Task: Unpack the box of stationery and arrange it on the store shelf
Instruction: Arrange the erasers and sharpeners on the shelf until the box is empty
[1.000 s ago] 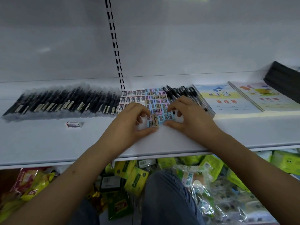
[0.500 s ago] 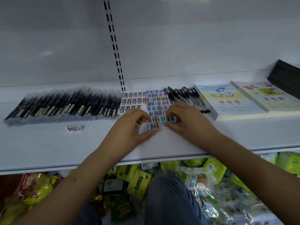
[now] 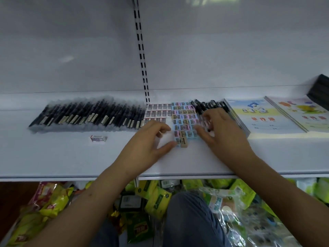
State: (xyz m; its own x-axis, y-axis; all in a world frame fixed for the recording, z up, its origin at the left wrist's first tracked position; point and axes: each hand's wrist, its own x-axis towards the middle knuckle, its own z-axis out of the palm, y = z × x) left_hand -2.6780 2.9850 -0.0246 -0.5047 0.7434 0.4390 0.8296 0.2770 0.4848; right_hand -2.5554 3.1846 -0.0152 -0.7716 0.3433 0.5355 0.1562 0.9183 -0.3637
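Small coloured pencil sharpeners lie in a tight block on the white shelf. A blue and a tan one stick out at the block's front. My left hand rests at the block's left side, fingers loosely curled, thumb tip touching the front blue sharpener. My right hand lies at the block's right edge with fingers spread, fingertips against the sharpeners. White erasers sit in rows left of the block. Black pens lie to its right, partly under my right hand.
A long row of wrapped black pens fills the shelf's left part, with one loose eraser in front. Two notebook stacks and a black item lie at the right. Green and yellow packets crowd the level below.
My hands have drawn slightly apart from the front of the sharpener block, baring the blue and tan sharpeners there. My right fingers have spread along the block's right edge.
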